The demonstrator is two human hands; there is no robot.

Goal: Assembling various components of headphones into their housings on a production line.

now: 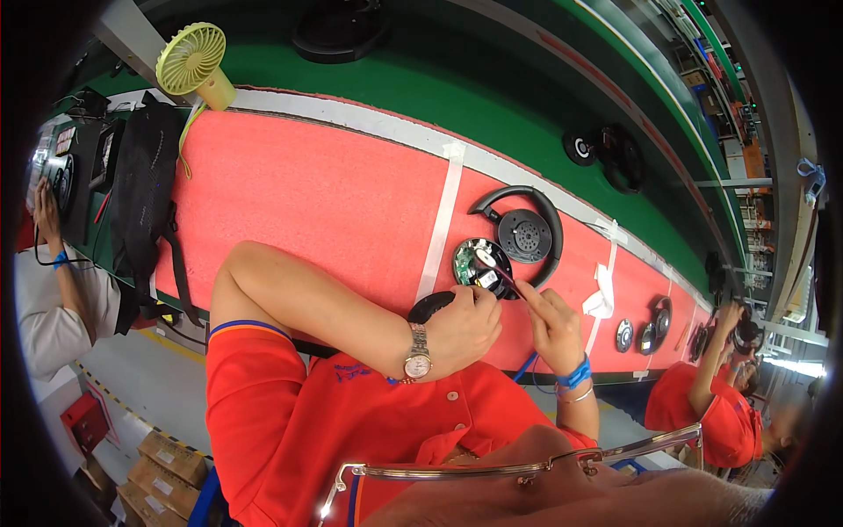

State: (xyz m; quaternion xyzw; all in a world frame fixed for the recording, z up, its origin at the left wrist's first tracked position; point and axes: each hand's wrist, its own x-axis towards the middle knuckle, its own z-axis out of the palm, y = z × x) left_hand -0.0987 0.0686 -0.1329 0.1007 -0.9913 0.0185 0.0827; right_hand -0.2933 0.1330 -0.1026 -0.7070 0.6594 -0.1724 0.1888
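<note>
My left hand point(464, 332), with a watch on its wrist, is closed with its fingers curled beside the black curved rim piece point(430, 307), which it seems to grip. Just beyond its knuckles lies a round black housing point(458, 263), open on top, with a green circuit board and white parts inside. My right hand point(553, 327) pinches a thin dark tool point(504, 276) whose tip reaches into the housing; its exact kind is too small to tell. A blue band circles the right wrist. Right behind the housing lies a small black toy-like steering wheel point(553, 215) with a grey round hub.
Pink matting point(307, 193) covers the bench, with a green conveyor point(421, 88) behind it. A yellow handheld fan point(195, 61) and black bag point(145, 193) are at left. White tissue point(601, 294) and more wheel parts point(624, 334) lie rightward. Co-workers sit on both sides.
</note>
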